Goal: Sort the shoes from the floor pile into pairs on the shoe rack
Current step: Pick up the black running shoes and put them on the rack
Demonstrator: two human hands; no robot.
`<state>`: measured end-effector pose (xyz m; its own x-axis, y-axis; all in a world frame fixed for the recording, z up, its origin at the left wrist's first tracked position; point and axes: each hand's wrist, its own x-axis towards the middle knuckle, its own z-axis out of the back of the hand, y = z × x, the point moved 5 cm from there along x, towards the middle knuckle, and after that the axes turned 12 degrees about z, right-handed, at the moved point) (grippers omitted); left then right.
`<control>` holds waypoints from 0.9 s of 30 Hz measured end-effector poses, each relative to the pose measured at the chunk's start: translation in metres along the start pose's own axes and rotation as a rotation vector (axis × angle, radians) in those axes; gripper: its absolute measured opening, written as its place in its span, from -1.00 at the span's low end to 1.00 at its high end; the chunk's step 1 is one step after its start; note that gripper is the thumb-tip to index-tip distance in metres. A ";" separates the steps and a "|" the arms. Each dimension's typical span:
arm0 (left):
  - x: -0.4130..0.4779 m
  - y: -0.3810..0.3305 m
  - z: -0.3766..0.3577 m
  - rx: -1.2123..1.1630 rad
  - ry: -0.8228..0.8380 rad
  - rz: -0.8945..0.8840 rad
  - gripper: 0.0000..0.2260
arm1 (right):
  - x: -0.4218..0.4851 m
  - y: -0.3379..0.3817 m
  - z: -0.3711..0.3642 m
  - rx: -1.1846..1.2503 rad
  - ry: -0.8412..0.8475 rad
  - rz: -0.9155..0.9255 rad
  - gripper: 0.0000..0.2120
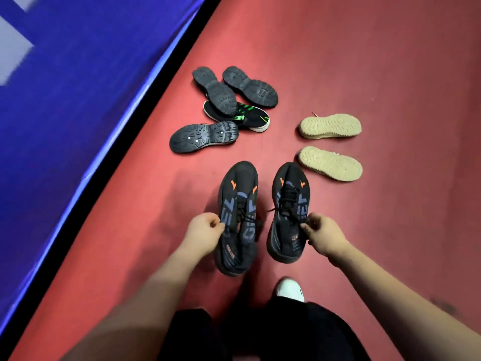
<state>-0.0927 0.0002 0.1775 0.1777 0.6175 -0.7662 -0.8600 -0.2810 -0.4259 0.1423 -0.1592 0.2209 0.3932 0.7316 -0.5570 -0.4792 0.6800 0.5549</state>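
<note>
My left hand (204, 231) grips the side of a black sneaker (238, 217) with blue lettering and orange marks. My right hand (321, 234) grips its matching sneaker (289, 212). Both shoes hang side by side above the red floor, toes pointing away from me. Farther off lies a pile: two black shoes sole-up (214, 91) (250, 86), a black shoe with green stripes (250, 115), and another black shoe sole-up (204, 136). To the right, two cream-soled shoes (330, 125) (330, 163) lie sole-up, apart from each other. No shoe rack is in view.
A blue padded barrier (78, 87) with a black base strip runs diagonally along the left. Red floor (390, 74) stretches to the right and beyond the pile. My white shoe (290, 289) and dark trousers show at the bottom.
</note>
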 end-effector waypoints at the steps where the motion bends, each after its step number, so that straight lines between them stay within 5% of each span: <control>1: -0.026 -0.001 0.009 -0.019 0.007 0.003 -0.85 | -0.021 0.015 0.013 0.013 0.001 -0.013 -0.70; 15: -0.385 -0.012 0.218 -0.256 -0.184 -0.039 -0.64 | -0.291 0.269 0.129 0.090 0.069 0.173 -0.78; 27: -0.636 0.126 0.219 -0.801 -0.593 0.204 -0.75 | -0.434 0.384 0.085 0.047 0.335 0.665 -0.70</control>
<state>-0.4186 -0.2664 0.7165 -0.3896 0.7061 -0.5914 -0.2351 -0.6971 -0.6774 -0.1455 -0.2112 0.7279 -0.2316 0.9405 -0.2486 -0.4953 0.1060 0.8622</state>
